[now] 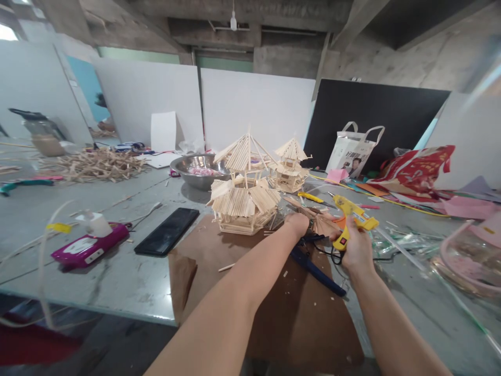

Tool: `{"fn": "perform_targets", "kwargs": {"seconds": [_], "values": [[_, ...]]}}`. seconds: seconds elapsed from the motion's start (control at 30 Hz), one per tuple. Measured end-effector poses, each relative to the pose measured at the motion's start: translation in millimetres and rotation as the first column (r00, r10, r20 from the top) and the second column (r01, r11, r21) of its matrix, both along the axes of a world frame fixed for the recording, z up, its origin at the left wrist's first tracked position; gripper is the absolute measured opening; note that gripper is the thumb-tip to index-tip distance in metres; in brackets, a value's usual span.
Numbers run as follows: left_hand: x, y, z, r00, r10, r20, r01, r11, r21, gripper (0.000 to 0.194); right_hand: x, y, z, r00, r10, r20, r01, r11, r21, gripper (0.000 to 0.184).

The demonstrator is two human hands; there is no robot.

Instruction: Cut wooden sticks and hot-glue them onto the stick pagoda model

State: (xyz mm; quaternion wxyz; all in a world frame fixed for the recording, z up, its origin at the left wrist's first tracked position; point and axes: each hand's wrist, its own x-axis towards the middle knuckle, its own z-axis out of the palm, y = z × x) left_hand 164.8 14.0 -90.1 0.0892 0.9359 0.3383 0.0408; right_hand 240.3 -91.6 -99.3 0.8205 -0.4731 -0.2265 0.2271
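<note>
My right hand (358,251) is closed around the handle of a yellow hot glue gun (347,207), its nozzle pointing up and left. Across the brown board (297,329) reaches my left arm. My left hand (298,224) is curled at the board's far edge, beside folded brown paper (323,223); its fingertips are hidden, and what they hold cannot be made out. Dark blue-handled pliers (319,274) lie between my hands. Left of my left hand stands a two-tiered pavilion model (246,201) of thin wooden sticks. Behind it is a smaller stick pavilion (290,164).
A metal bowl (198,180) with pink bits stands behind the model. On the left are a black phone (167,231), a purple power strip (92,246) and a stick pile (97,166). A yellow-handled cutter (310,197) and a pink-rimmed clear container (469,261) are on the right.
</note>
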Motion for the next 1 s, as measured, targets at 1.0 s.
{"fn": "perform_targets", "kwargs": {"seconds": [1.0], "values": [[-158,-10,76.9,0.111,0.57,0.814,0.402,0.724,-0.561,0.017,6,-3,-1.7,0.998,-0.042,0.037,0.041,0.999,0.023,0.041]]}}
